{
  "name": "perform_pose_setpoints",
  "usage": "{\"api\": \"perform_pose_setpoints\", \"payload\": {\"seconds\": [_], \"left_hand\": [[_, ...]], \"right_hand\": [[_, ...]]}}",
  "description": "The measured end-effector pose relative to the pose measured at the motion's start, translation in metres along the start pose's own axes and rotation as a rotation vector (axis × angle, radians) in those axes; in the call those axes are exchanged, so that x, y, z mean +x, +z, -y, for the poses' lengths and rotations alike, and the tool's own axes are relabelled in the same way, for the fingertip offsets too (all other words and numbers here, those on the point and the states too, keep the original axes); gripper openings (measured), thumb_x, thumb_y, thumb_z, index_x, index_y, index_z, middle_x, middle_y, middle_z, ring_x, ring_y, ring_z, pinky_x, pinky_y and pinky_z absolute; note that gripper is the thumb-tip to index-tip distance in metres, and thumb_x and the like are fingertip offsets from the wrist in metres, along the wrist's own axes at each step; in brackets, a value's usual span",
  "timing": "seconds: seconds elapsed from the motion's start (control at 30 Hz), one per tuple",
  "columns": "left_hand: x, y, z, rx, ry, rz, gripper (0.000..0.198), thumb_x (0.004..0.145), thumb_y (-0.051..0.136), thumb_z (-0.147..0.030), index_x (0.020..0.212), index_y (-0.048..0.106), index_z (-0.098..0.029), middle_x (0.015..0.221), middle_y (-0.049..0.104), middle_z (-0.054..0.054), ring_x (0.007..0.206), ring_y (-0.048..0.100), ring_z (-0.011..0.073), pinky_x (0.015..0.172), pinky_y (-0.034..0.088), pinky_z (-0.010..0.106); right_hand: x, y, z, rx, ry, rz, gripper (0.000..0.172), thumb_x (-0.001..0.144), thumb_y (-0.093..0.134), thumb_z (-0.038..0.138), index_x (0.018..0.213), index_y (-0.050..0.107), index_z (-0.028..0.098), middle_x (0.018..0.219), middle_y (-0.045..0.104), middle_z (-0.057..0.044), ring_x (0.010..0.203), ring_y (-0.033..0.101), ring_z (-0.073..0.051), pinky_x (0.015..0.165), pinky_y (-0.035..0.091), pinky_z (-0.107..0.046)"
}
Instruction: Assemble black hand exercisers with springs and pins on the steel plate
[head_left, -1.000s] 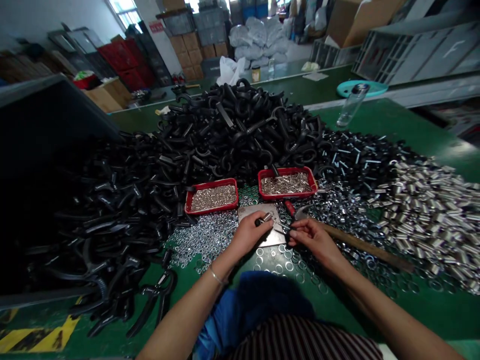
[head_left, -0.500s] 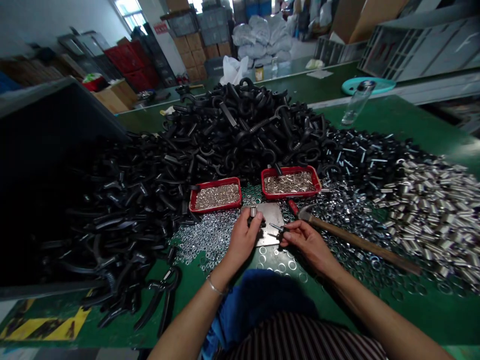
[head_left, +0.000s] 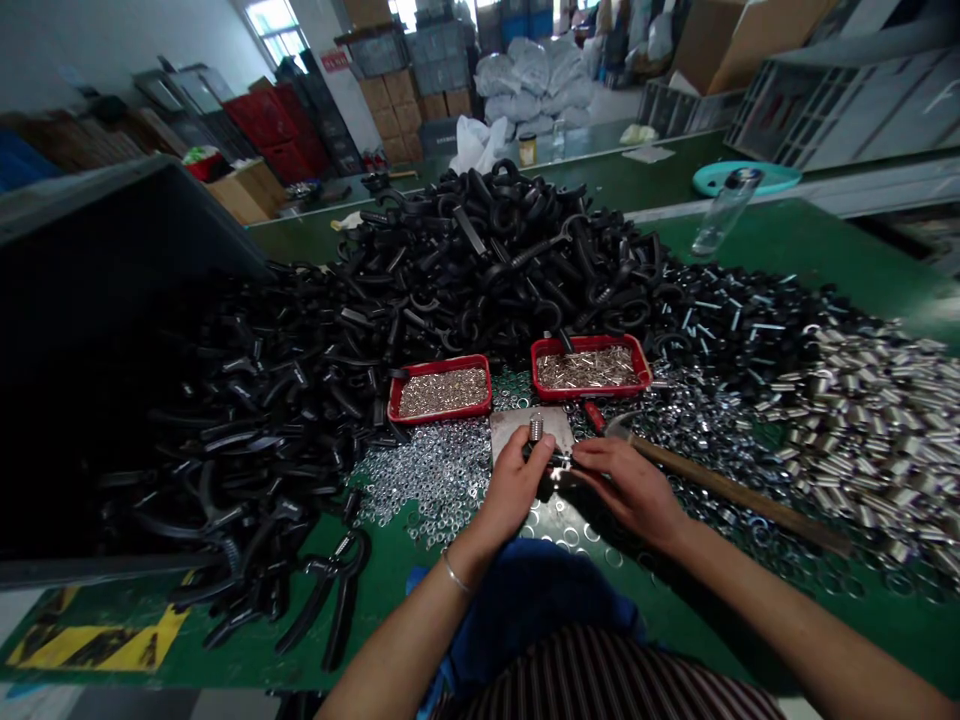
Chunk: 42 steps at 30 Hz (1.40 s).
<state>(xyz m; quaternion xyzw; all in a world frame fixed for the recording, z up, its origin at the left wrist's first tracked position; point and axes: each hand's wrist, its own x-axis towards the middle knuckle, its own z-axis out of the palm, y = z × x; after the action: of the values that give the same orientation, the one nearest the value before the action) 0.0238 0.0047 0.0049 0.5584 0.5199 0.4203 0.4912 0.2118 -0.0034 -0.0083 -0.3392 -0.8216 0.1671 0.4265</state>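
My left hand (head_left: 517, 485) is closed on a silver coil spring (head_left: 536, 428), which stands up between thumb and fingers with a dark part below it. Close on its right, my right hand (head_left: 634, 490) pinches a small black piece with a metal pin, now mostly hidden by the fingers. The fingertips of both hands nearly meet over a flat metal plate (head_left: 504, 428). Metal rings (head_left: 571, 536) lie just in front of the plate. To the right of it rests a hammer (head_left: 720, 485) with a wooden handle.
Two red trays (head_left: 441, 412) of tiny metal parts stand beyond the plate. Behind them rises a heap of black hand grips (head_left: 480, 260). Loose nuts (head_left: 427, 480) lie left, silver springs or sleeves (head_left: 885, 430) right. A large dark bin (head_left: 112, 230) is at far left, a clear bottle (head_left: 724, 215) at back right.
My right hand has brought the black piece with the pin up against the part in my left hand. The view has shifted slightly, moving the scene rightward.
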Motion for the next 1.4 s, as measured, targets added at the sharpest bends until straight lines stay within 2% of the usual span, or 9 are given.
{"api": "perform_pose_setpoints", "payload": {"seconds": [0.23, 0.33, 0.47, 0.6, 0.73, 0.97, 1.17, 1.33, 1.4], "left_hand": [[-0.002, 0.002, -0.008, 0.071, 0.106, -0.032, 0.020, 0.096, 0.051, -0.037, 0.088, 0.055, -0.019, 0.081, 0.056, -0.002, 0.077, 0.052, 0.0129, 0.072, 0.040, 0.024], [-0.001, 0.000, -0.007, 0.082, 0.117, -0.014, 0.018, 0.097, 0.051, -0.036, 0.089, 0.055, -0.020, 0.083, 0.058, -0.001, 0.078, 0.053, 0.0135, 0.074, 0.041, 0.025], [0.004, -0.002, 0.000, 0.143, 0.156, -0.075, 0.017, 0.096, 0.052, -0.034, 0.085, 0.053, -0.020, 0.081, 0.057, -0.002, 0.077, 0.053, 0.0134, 0.074, 0.039, 0.025], [0.007, -0.004, 0.002, 0.184, 0.220, -0.081, 0.017, 0.097, 0.051, -0.034, 0.087, 0.054, -0.020, 0.082, 0.058, -0.001, 0.079, 0.054, 0.0137, 0.075, 0.039, 0.025], [0.009, -0.009, 0.000, 0.215, 0.254, 0.001, 0.020, 0.097, 0.050, -0.037, 0.086, 0.053, -0.020, 0.081, 0.056, -0.001, 0.077, 0.052, 0.0138, 0.074, 0.039, 0.025], [0.008, -0.017, 0.010, 0.176, 0.122, -0.079, 0.023, 0.097, 0.049, -0.040, 0.085, 0.052, -0.020, 0.078, 0.055, -0.002, 0.072, 0.050, 0.0135, 0.070, 0.037, 0.024], [0.000, -0.018, 0.006, 0.223, 0.203, -0.014, 0.028, 0.097, 0.050, -0.042, 0.079, 0.050, -0.020, 0.075, 0.051, -0.002, 0.071, 0.048, 0.0128, 0.068, 0.037, 0.024], [0.004, -0.015, 0.004, 0.123, 0.159, -0.018, 0.025, 0.099, 0.044, -0.042, 0.093, 0.054, -0.020, 0.086, 0.059, 0.001, 0.079, 0.055, 0.0152, 0.074, 0.044, 0.026], [0.006, -0.014, 0.003, 0.125, 0.242, -0.021, 0.022, 0.100, 0.044, -0.039, 0.099, 0.055, -0.021, 0.101, 0.061, 0.005, 0.096, 0.057, 0.0177, 0.088, 0.045, 0.030]], "right_hand": [[0.005, 0.003, 0.006, 0.063, 0.097, -0.044, 0.018, 0.092, 0.063, 0.019, 0.109, 0.062, 0.023, 0.107, 0.069, -0.010, 0.103, 0.066, -0.022, 0.089, 0.055, -0.041], [0.012, 0.004, 0.007, 0.334, 0.392, 0.044, 0.013, 0.091, 0.065, 0.031, 0.099, 0.060, 0.021, 0.092, 0.070, -0.006, 0.085, 0.070, -0.021, 0.079, 0.057, -0.039], [0.022, 0.009, 0.010, 0.812, 0.790, 0.269, 0.032, 0.097, 0.050, 0.051, 0.091, 0.052, 0.020, 0.070, 0.065, 0.001, 0.055, 0.065, -0.015, 0.058, 0.055, -0.031], [0.025, 0.015, 0.016, 0.788, 0.855, 0.248, 0.044, 0.088, 0.057, 0.063, 0.085, 0.052, 0.020, 0.064, 0.063, 0.003, 0.044, 0.055, -0.010, 0.043, 0.044, -0.021], [0.026, 0.016, 0.012, 0.945, 1.007, 0.523, 0.075, 0.092, 0.010, 0.076, 0.066, 0.052, 0.019, 0.041, 0.049, 0.002, 0.027, 0.034, -0.009, 0.030, 0.026, -0.023], [0.031, 0.010, 0.009, 0.088, 0.549, 0.292, 0.054, 0.088, 0.049, 0.071, 0.095, 0.060, 0.019, 0.089, 0.067, -0.010, 0.077, 0.064, -0.022, 0.064, 0.047, -0.031], [0.024, 0.017, 0.009, 0.516, 0.636, 0.658, 0.072, 0.100, 0.001, 0.060, 0.080, 0.057, 0.020, 0.056, 0.060, -0.001, 0.036, 0.046, -0.013, 0.041, 0.039, -0.026], [0.024, 0.014, 0.008, 0.296, 0.595, 0.373, 0.049, 0.092, 0.045, 0.067, 0.085, 0.056, 0.019, 0.077, 0.068, -0.007, 0.059, 0.060, -0.015, 0.051, 0.043, -0.025], [0.024, 0.014, 0.008, 0.430, 0.632, 0.494, 0.058, 0.095, 0.031, 0.069, 0.080, 0.055, 0.019, 0.063, 0.064, -0.004, 0.047, 0.054, -0.013, 0.045, 0.039, -0.024]]}}
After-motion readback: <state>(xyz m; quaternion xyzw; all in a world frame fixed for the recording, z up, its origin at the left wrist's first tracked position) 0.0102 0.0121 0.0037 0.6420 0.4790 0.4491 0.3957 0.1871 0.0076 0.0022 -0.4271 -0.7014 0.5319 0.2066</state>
